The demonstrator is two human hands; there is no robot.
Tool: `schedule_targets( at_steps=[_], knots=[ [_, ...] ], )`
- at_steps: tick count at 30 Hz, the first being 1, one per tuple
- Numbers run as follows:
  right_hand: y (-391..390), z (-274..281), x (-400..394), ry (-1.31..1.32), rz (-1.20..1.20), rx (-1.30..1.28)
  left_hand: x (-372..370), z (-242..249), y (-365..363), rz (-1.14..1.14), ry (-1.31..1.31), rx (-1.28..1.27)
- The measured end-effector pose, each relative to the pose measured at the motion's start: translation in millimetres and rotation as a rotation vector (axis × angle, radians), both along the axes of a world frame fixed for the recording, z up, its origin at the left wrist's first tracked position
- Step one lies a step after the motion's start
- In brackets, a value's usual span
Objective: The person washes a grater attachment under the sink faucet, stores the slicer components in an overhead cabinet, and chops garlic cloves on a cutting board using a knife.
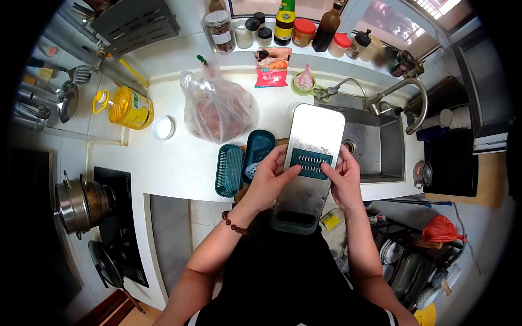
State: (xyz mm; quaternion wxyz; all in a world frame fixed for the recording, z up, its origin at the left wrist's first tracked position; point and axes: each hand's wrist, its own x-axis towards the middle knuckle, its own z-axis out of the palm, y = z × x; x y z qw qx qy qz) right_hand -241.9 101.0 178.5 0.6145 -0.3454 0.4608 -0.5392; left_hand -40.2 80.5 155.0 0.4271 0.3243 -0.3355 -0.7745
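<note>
A long metal grater point(315, 130) with a dark green toothed insert point(312, 163) is held up in front of my body, over the counter's front edge. My left hand point(270, 176) grips its left side, the thumb lying on the insert. On the opposite side my right hand point(345, 176) grips it too, with its thumb at the insert's right edge. Just left of my left hand are a dark green slotted basket point(230, 171) and a dark green tray point(261, 142). A patterned blue-and-white piece point(251, 170) lies in that tray, partly hidden by my hand.
A clear plastic bag point(220, 111) with pinkish contents sits on the counter, a pink packet point(273, 68) behind it. To the right is a steel sink point(375, 149) with a faucet point(416, 103). An oil jug point(130, 108) and a stove point(122, 228) are leftward.
</note>
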Motion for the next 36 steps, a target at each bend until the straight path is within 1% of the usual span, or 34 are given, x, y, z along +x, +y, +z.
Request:
schedule_targets(
  at_steps=[3, 7, 9, 10, 12, 13, 14, 16, 17, 18, 20, 22, 24, 26, 27, 28, 29, 31, 33, 34, 36],
  knots=[
    [0.0, -16.3, -1.8, 0.005, -0.046, -0.012, -4.7, -6.5, -0.1, -0.003, -0.036, -0.008],
    [-2.3, -18.2, -3.3, -0.008, -0.055, 0.026, -6.1, -7.7, -2.5, -0.001, -0.041, 0.024],
    [-4.8, -22.3, -5.2, 0.029, -0.103, 0.029, -3.7, -9.2, -1.4, -0.127, -0.161, -0.038],
    [-5.8, -26.9, -7.6, 0.026, -0.093, 0.029, -0.3, -12.3, -0.1, -0.117, -0.165, -0.038],
    [-7.4, -43.4, -21.5, -0.034, -0.269, 0.085, 9.1, -28.9, 4.8, -0.284, -0.241, 0.109],
    [-9.0, -51.8, -32.7, -0.038, -0.306, 0.037, 14.2, -42.6, 8.6, -0.2, -0.341, -0.067],
    [-8.1, -59.0, -43.3, -0.024, -0.35, 0.035, 24.4, -55.6, 11.9, -0.196, -0.345, -0.063],
    [-3.4, -69.3, -58.7, 0.048, -0.397, 0.078, 46.5, -65.0, 16.2, -0.04, -0.857, -0.254],
    [-0.3, -79.9, -64.9, 0.079, -0.388, 0.088, 54.3, -79.3, 20.1, 0.066, -0.903, -0.263],
    [3.4, -93.2, -66.3, 0.138, -0.388, 0.087, 61.6, -84.8, 24.1, 0.062, -0.904, -0.258],
    [14.2, -119.6, -62.7, 0.211, -0.291, 0.166, 70.6, -92.6, 27.6, 0.034, -1.009, -0.218],
    [22.2, -151.9, -46.9, 0.3, -0.225, 0.193, 68.8, -95.3, 34.9, 0.018, -1.013, -0.212],
    [24.4, -180.6, -25.4, 0.343, -0.178, 0.224, 62.0, -99.2, 41.2, -0.043, -0.977, -0.255],
    [22.3, -205.4, -5.5, 0.483, -0.128, 0.223, 54.8, -106.3, 47.7, -0.063, -0.955, -0.254],
    [20.1, -214.6, 3.0, 0.458, -0.114, 0.221, 52.4, -108.2, 50.5, -0.071, -0.966, -0.263],
    [17.6, -230.6, 12.0, 0.381, -0.151, 0.191, 50.6, -110.4, 53.8, -0.079, -0.977, -0.272],
    [15.6, -244.8, 15.1, 0.37, -0.121, 0.216, 49.3, -118.8, 57.5, -0.044, -0.993, -0.284],
    [8.5, -255.9, 21.1, 0.36, -0.09, 0.24, 53.7, -119.2, 58.7, -0.019, -0.993, -0.278],
    [4.6, -265.1, 23.3, 0.393, 0.021, 0.289, 61.0, -120.7, 61.0, 0.021, -1.018, -0.243],
    [4.2, -267.9, 21.0, 0.394, 0.022, 0.288, 65.2, -121.5, 61.4, 0.023, -1.018, -0.242],
    [-1.4, -271.2, 19.3, 0.75, 0.137, 0.176, 78.0, -120.3, 60.7, 0.158, -1.08, -0.255]
  ],
)
